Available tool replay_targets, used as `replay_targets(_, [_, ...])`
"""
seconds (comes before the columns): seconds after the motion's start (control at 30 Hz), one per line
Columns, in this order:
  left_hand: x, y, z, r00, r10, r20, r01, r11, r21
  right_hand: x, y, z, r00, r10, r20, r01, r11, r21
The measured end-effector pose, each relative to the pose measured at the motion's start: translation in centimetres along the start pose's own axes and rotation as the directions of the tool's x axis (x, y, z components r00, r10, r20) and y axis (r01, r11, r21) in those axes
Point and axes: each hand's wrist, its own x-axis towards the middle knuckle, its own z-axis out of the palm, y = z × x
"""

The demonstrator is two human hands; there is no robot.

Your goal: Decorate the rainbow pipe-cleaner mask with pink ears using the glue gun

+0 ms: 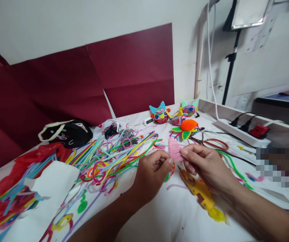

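Note:
Between both hands, above the white table, is a pink piece [175, 150] with a ribbed surface, which looks made of pipe cleaners laid side by side. My left hand [154, 174] pinches its lower left edge between thumb and finger. On the right edge, my right hand [205, 164] grips it with thumb and fingertips. Below my right hand lies a yellow glue gun [201, 196], its nozzle toward the pink piece. An orange pipe-cleaner shape with green leaves [189, 126] sits just behind the pink piece. Scissors with orange handles [216, 144] lie behind my right hand.
Loose pipe cleaners [114, 158] are heaped to the left, near a red plastic bag [5, 198] and a black pouch [70, 134]. Colourful pipe-cleaner animal heads [160, 113] stand at the back by a small digital clock [148, 121]. A power strip [240, 131] with cables lies right.

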Motion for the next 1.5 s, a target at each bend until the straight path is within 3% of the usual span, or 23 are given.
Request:
replay_targets(0.17, [0.4, 0.7, -0.6, 0.999, 0.005, -0.053, -0.005, 1.000, 0.009, -0.1, -0.5, -0.2, 0.999, -0.011, 0.032, 0.010, 1.000, 0.024])
replay_targets(0.33, [1.6, 0.5, -2.9, 0.978, 0.012, -0.207, -0.009, 1.000, 0.015, 0.2, -0.7, -0.4, 1.000, -0.028, 0.010, 0.027, 0.997, 0.074])
replay_targets(0.5, [1.6, -1.9, -5.0, 0.955, -0.052, -0.291, 0.044, 0.998, -0.035, 0.1, -0.7, -0.4, 1.000, 0.012, -0.025, -0.010, 0.998, 0.066])
replay_targets(0.7, [0.4, -4.8, -5.0, 0.923, -0.106, -0.369, 0.093, 0.994, -0.053, 0.4, -0.1, -0.4, 0.999, 0.049, -0.007, -0.049, 0.998, 0.038])
replay_targets(1.1, [-0.3, -7.4, -5.2, 0.919, -0.011, -0.393, 0.059, 0.992, 0.110, 0.8, 1.0, -1.1, 0.999, 0.019, -0.048, -0.025, 0.992, -0.125])
replay_targets(1.5, [-0.3, -8.0, -4.8, 0.932, 0.048, -0.359, -0.003, 0.992, 0.126, 0.9, 0.9, -1.7, 0.981, 0.078, -0.177, -0.115, 0.971, -0.211])
